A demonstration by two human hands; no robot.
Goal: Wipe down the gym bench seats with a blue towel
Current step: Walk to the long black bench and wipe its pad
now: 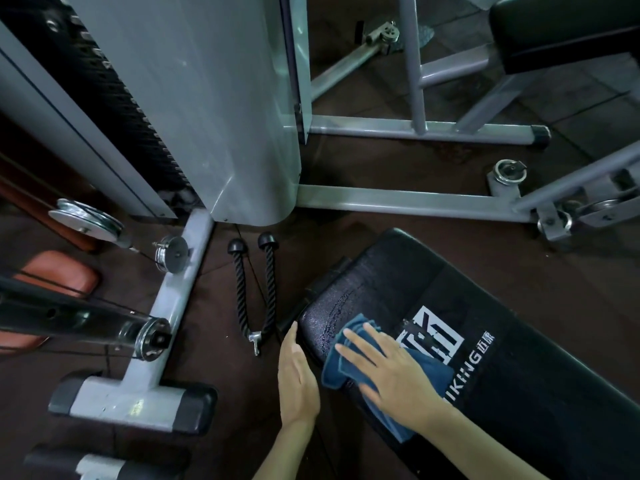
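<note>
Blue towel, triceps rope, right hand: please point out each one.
blue towel (337, 370), head view, bare fold beside the fingers
triceps rope (241, 292), head view, middle of left strand
right hand (394, 372), head view, back of the hand

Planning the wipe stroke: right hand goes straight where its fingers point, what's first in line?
The right hand presses the blue towel; ahead is bare bench pad, seemingly free to its edge. Beyond, probably lower, the rope handle lies on the floor.

We stand in a gym: a weight-stack machine rises far left, a padded black bench near right.
</note>
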